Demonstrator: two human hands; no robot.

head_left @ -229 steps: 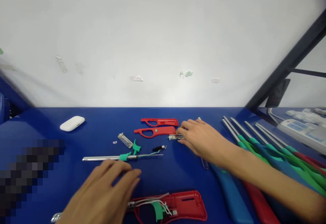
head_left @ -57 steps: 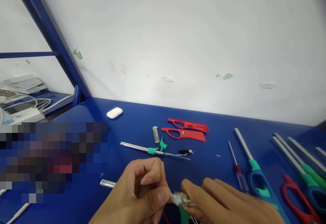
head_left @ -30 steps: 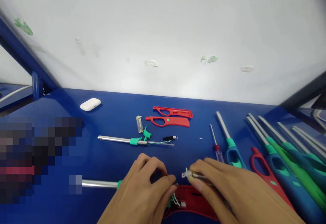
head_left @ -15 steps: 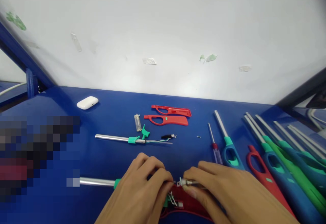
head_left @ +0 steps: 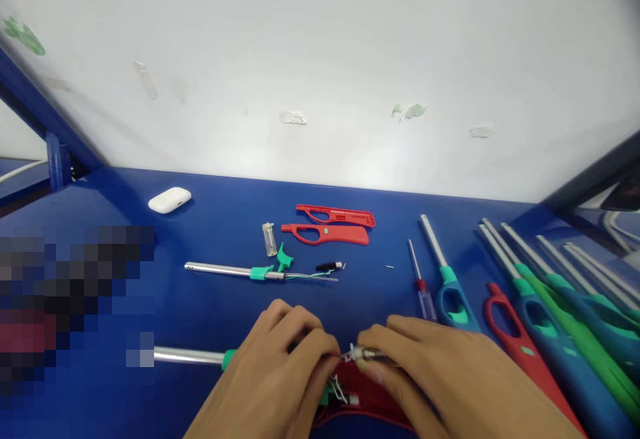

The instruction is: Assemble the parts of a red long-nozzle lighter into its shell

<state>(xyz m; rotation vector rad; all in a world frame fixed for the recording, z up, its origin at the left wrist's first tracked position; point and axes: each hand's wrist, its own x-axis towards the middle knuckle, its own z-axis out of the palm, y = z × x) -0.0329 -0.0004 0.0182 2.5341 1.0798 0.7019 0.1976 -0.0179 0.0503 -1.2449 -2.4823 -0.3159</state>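
My right hand [head_left: 415, 366] is closed, pinching a small clear fuel tank with a whitish valve [head_left: 357, 353] at its end; the fingers hide most of the tank. Close to that valve, the thumb and forefinger of my left hand [head_left: 290, 366] press together on what looks like the end of a thin tube [head_left: 344, 357]. Beneath both hands lies an open red lighter shell [head_left: 373, 396], with white wires [head_left: 338, 389] and a green part inside. A metal lighter barrel [head_left: 190, 355] with a green collar sticks out to the left from under my left hand.
Behind my hands lie a loose barrel assembly [head_left: 217, 270], a clear fuel tank [head_left: 269, 239], two red shell halves [head_left: 327, 234] and a white case [head_left: 170, 200]. To the right are a screwdriver [head_left: 423, 289] and several long lighters [head_left: 540, 309]. A white wall stands behind.
The valve in my right hand has tilted slightly at the tip of my left fingers. Both hands otherwise keep nearly the same place, and the view has shifted a little.
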